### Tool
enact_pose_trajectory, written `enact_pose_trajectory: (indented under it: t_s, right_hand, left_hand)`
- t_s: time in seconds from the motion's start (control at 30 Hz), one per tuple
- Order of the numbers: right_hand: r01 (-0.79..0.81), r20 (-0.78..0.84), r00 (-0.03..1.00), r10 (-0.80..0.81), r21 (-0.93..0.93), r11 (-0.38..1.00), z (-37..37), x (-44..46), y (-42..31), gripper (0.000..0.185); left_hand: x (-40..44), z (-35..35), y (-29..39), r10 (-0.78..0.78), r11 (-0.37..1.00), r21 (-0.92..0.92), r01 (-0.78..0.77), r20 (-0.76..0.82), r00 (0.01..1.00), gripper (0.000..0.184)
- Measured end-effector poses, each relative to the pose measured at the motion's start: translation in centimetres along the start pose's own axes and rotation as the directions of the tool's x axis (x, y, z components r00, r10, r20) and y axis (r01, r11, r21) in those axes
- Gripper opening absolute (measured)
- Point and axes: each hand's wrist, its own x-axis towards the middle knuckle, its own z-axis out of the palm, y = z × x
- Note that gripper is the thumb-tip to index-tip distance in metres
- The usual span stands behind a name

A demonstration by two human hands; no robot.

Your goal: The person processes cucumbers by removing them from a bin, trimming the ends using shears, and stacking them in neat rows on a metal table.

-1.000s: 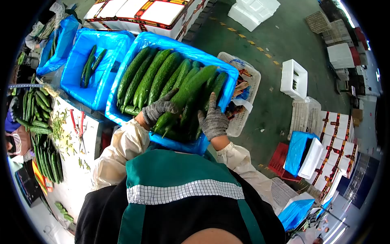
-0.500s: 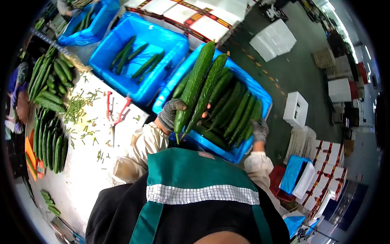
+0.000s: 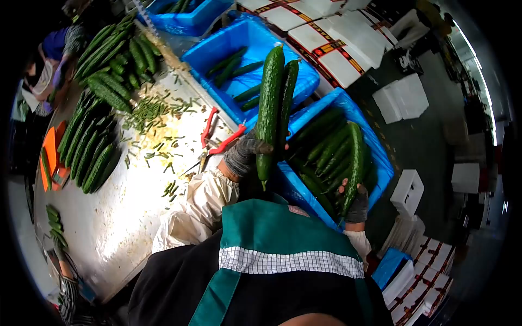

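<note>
My left hand (image 3: 243,154), in a grey fingerless glove, is closed around two long green cucumbers (image 3: 269,103) held upright in front of my chest. Their stems point down. In my right hand (image 3: 356,205), gloved the same way, a single curved cucumber (image 3: 355,157) is raised over the near blue-lined crate (image 3: 383,157). Several more cucumbers (image 3: 331,148) lie side by side in that crate. Just left of my left hand, red-handled shears (image 3: 218,142) rest on the white table (image 3: 136,217).
A second blue-lined crate (image 3: 302,70) holds a few cucumbers. Cucumber piles (image 3: 89,146) and cut stem bits (image 3: 155,111) cover parts of the table. Other people stand at its far left and lower left edges. White foam boxes (image 3: 329,46) are stacked beyond the crates.
My right hand has lifted one cucumber from the crate. The left hand still holds its two cucumbers. My view has turned, bringing more of the table into sight.
</note>
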Motion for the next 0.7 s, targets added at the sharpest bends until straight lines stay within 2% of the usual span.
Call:
enact_pose_trajectory:
  t_s: [0.03,0.1,0.17,0.2,0.23,0.3,0.33,0.47,0.53,0.6,0.63,0.7]
  right_hand:
    - [-0.022,0.02,1.0,0.022,-0.003,1.0,1.5,0.7,0.4,0.043]
    - [-0.081,0.139,0.986,0.089,-0.065,0.995,4.0,2.3,1.1,0.044]
    - [-0.071,0.2,0.975,0.1,-0.148,0.986,7.2,3.4,2.0,0.046]
    - [-0.087,0.223,0.968,0.12,-0.154,0.984,8.5,4.0,2.4,0.046]
    - [-0.085,0.28,0.95,0.135,-0.186,0.979,9.7,4.5,2.9,0.047]
    - [-0.088,0.355,0.92,0.164,-0.221,0.971,11.5,5.7,4.3,0.048]
    - [-0.134,0.397,0.893,0.213,-0.218,0.967,12.2,6.3,4.9,0.049]
    - [-0.274,0.488,0.802,0.343,-0.21,0.939,15.1,8.3,7.4,0.052]
    - [-0.315,0.515,0.774,0.369,-0.193,0.929,16.6,8.8,8.7,0.052]
    - [-0.472,0.523,0.717,0.461,-0.123,0.873,18.4,9.0,9.8,0.052]
    - [-0.479,0.542,0.698,0.467,-0.13,0.868,19.4,9.2,10.5,0.052]
    - [-0.622,0.66,0.56,0.5,-0.064,0.781,21.1,9.6,11.6,0.052]
  left_hand:
    - [-0.5,-0.5,0.3,0.078,0.986,0.155,-0.07,-0.05,0.996,0.073]
    - [-1.9,-0.4,1.3,0.139,0.977,0.173,-0.124,-0.076,0.987,0.073]
    - [-4.3,0.9,2.9,0.199,0.961,0.238,-0.138,-0.256,0.946,0.082]
    - [-5.4,0.9,3.4,0.216,0.952,0.275,-0.133,-0.296,0.931,0.09]
    - [-6.3,0.8,3.9,0.238,0.947,0.284,-0.148,-0.313,0.92,0.09]
    - [-7.8,0.6,4.5,0.363,0.892,0.405,-0.198,-0.385,0.848,0.093]
    - [-8.8,-0.2,5.0,0.402,0.844,0.51,-0.167,-0.394,0.826,0.093]
    - [-13.5,-1.2,6.1,0.405,0.882,0.444,-0.158,-0.544,0.735,0.07]
    - [-16.2,-1.4,6.2,0.496,0.851,0.47,-0.235,-0.57,0.655,0.065]
    - [-19.2,-1.7,6.1,0.52,0.852,0.436,-0.291,-0.632,0.575,0.062]
    - [-20.6,-1.1,6.3,0.543,0.839,0.413,-0.354,-0.674,0.501,0.06]
    - [-23.7,-1.3,5.9,0.596,0.791,0.422,-0.443,-0.695,0.403,0.057]
